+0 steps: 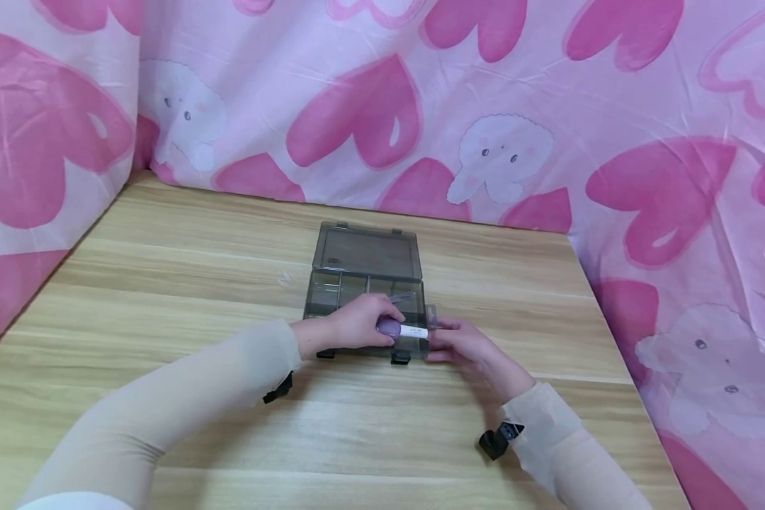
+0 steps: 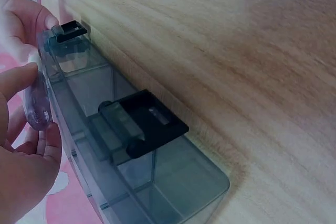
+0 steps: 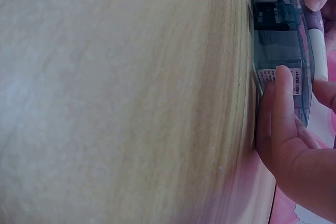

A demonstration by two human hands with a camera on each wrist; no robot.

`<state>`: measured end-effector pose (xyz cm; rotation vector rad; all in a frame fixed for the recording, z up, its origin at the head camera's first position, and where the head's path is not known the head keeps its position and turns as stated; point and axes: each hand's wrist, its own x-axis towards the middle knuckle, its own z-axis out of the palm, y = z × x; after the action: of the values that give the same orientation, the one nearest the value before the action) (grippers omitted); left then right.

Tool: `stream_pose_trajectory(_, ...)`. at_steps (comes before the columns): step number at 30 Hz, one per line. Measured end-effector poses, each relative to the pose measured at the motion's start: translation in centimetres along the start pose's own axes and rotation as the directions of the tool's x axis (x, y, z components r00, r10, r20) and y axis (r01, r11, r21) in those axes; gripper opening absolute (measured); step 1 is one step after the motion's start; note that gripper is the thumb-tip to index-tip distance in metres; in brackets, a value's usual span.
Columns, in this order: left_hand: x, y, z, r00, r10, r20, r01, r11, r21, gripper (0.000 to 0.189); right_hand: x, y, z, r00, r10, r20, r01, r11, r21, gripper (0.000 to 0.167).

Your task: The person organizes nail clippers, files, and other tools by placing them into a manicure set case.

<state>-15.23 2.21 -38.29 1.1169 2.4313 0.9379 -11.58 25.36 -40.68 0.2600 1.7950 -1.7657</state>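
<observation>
The smoky clear plastic box [image 1: 366, 255] has its lid folded back and several compartments. Above its right front part, my left hand [image 1: 363, 322] holds a slim tube [image 1: 414, 331] by its purple end, between thumb and fingers. In the left wrist view the purple end [image 2: 38, 100] looks glossy and rounded. My right hand [image 1: 462, 343] is at the box's right side, its straight fingers against the wall near a barcode label [image 3: 296, 81]. Its thumb [image 3: 323, 92] is right at the tube's white end [image 3: 318, 56].
Two black latches [image 1: 400, 358] stick out along the box's front edge. Small clear plastic pieces [image 1: 285, 278] lie on the wooden table [image 1: 229, 248] left of the box. A pink heart-patterned curtain [image 1: 357, 106] hangs behind the table and along its sides.
</observation>
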Motion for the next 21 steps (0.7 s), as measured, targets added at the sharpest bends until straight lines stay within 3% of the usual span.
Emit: stream_pose_trajectory(21, -0.26, -0.4, 0.42, 0.998, 0.015, 0.06, -0.022, 0.993, 0.117, 0.031, 0.43, 0.11, -0.07, 1.0, -0.002, 0.012, 0.002, 1.0, 0.003, 0.06)
